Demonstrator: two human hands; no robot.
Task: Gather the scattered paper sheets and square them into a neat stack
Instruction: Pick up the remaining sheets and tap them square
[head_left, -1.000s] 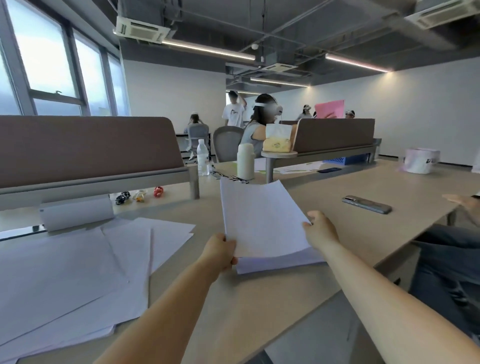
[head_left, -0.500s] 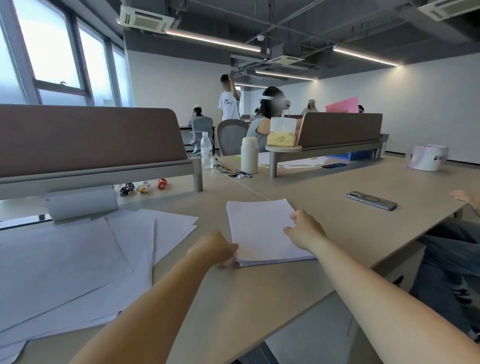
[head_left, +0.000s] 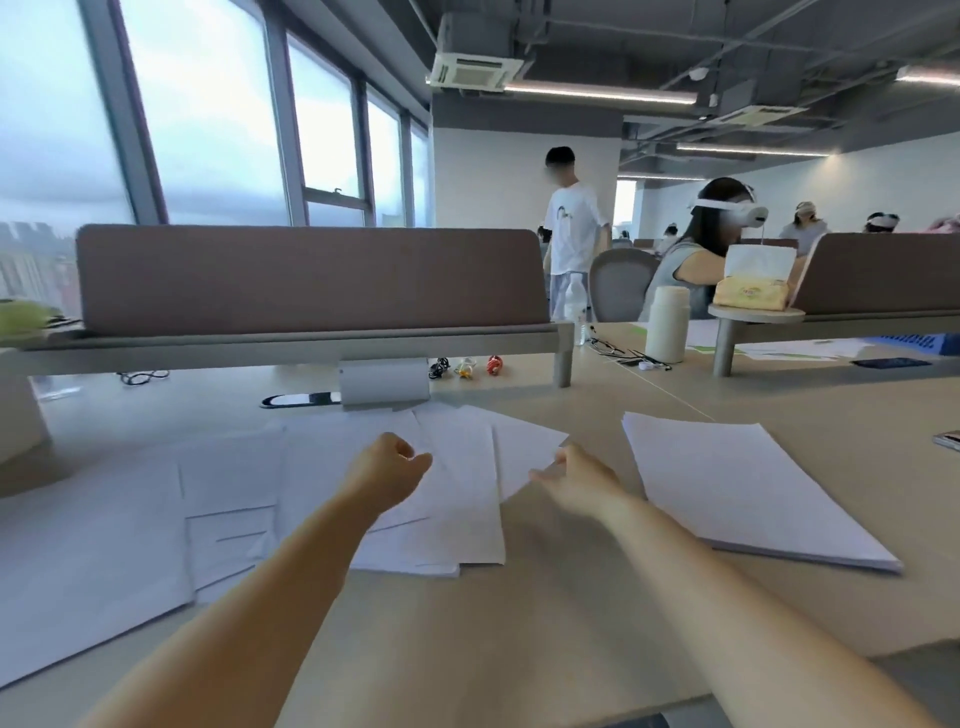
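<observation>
A squared stack of white paper (head_left: 753, 493) lies flat on the beige desk (head_left: 519, 623) at the right, with no hand on it. Scattered loose sheets (head_left: 467, 499) overlap in the middle and spread to the left (head_left: 104, 525). My left hand (head_left: 389, 467) hovers over the middle sheets with fingers loosely curled and nothing in it. My right hand (head_left: 576, 475) reaches to the right corner of the rightmost loose sheet (head_left: 524, 452), its fingers relaxed at the edge of that sheet; I see no grip on it.
A brown divider panel (head_left: 311, 280) runs along the back of the desk, with a white box (head_left: 384, 382) and small trinkets (head_left: 467, 366) beneath it. A white bottle (head_left: 667, 325) stands at back right. A phone (head_left: 948, 439) lies at the right edge. People sit and stand beyond.
Both hands have let go of the stack, which now lies flat at the right. My view and both hands have swung left to the scattered sheets.
</observation>
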